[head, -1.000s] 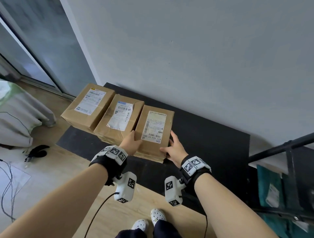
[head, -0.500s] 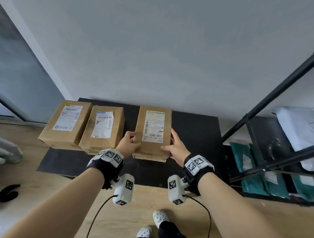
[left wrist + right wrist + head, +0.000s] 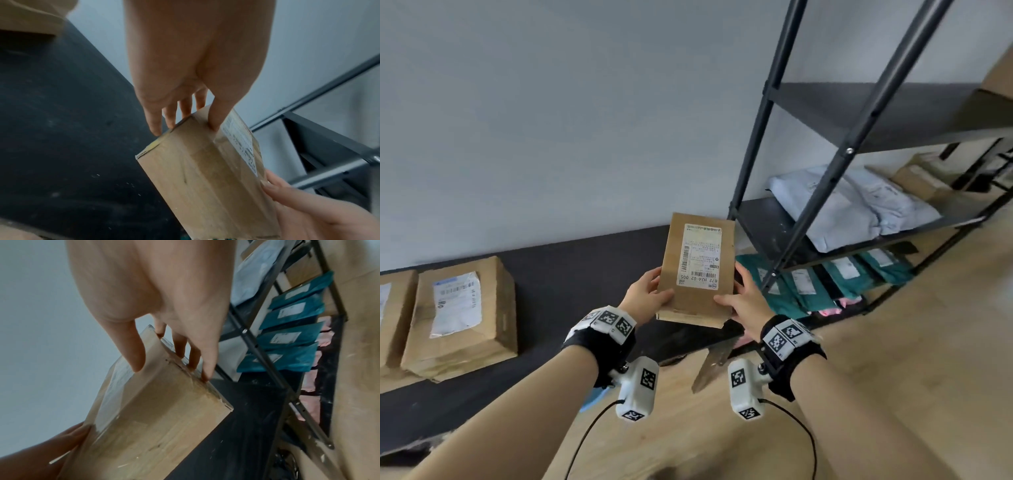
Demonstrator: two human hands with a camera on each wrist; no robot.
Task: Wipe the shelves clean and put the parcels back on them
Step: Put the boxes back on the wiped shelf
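1. Overhead, the head view shows a brown cardboard parcel with a white shipping label (image 3: 697,270) held in the air between both hands, above a black mat (image 3: 571,274) on the floor and just left of a black metal shelf rack (image 3: 835,168).
2. Its left edge is gripped by the left hand (image 3: 645,298), thumb on the top face; its right edge is gripped likewise by the right hand (image 3: 744,301).
3. Only this view shows two more brown cardboard boxes (image 3: 460,318) resting on the mat at the left, and pale grey mailer bags (image 3: 859,205) on the rack's middle shelf.
4. Underneath, the left wrist view reveals the left fingers (image 3: 171,116) curled below the parcel's edge.
5. Across, the right wrist view gives the clearest look at teal mailer bags (image 3: 287,337) on the lowest shelf, with something pink beside them.
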